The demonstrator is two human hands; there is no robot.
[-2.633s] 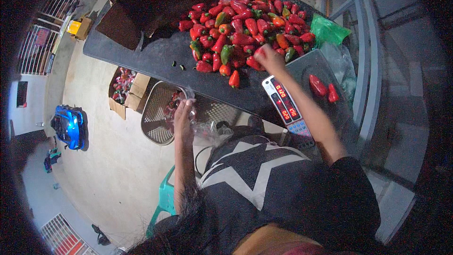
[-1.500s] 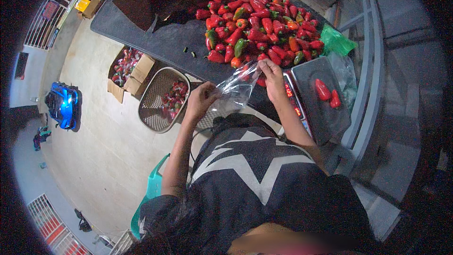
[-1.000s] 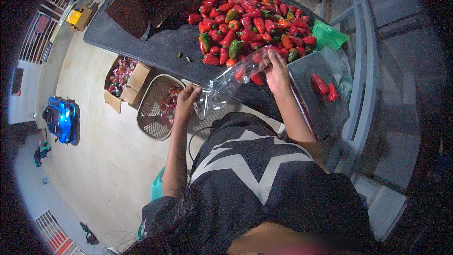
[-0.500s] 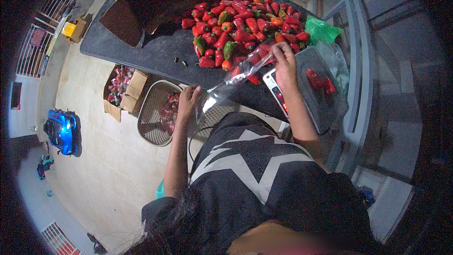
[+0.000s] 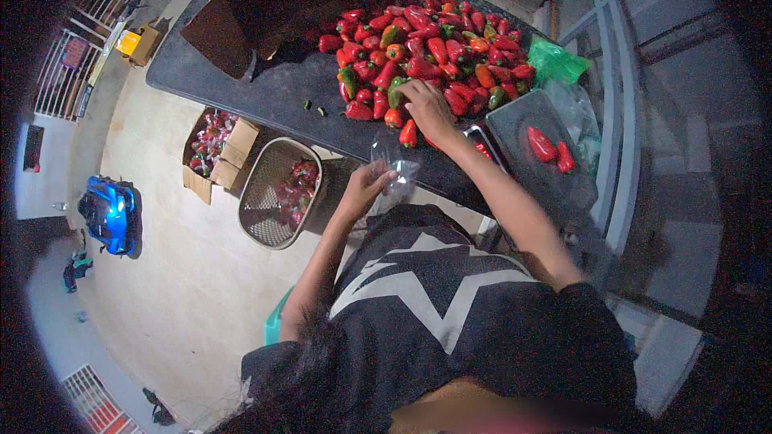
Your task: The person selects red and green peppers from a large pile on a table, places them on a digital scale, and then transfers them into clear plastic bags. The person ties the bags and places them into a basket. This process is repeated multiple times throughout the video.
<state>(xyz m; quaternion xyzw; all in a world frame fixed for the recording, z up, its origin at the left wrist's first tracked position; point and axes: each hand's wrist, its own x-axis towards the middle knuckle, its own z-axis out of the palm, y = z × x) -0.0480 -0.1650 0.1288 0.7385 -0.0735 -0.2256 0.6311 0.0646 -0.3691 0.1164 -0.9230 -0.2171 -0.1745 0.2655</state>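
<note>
1. Left hand (image 5: pixel 366 190) pinches clear plastic bag (image 5: pixel 404 170) by near edge of dark-grey table (image 5: pixel 281 95).
2. Right hand (image 5: pixel 432 112), fingers bent, reaches over glossy red-and-green pepper heap (image 5: pixel 437 50); grip unclear.
3. Open room lies leftward.

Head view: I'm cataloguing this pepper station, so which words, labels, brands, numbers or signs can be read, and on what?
I don't copy out text; here is where it shows.
Scale display: red lit digits, small and partly covered by the right forearm.
Reddish-purple panel, far left: any marks too small to read.
Dark shirt: pale star graphic, no words seen.
Clear plastic bag: no print visible.
</note>
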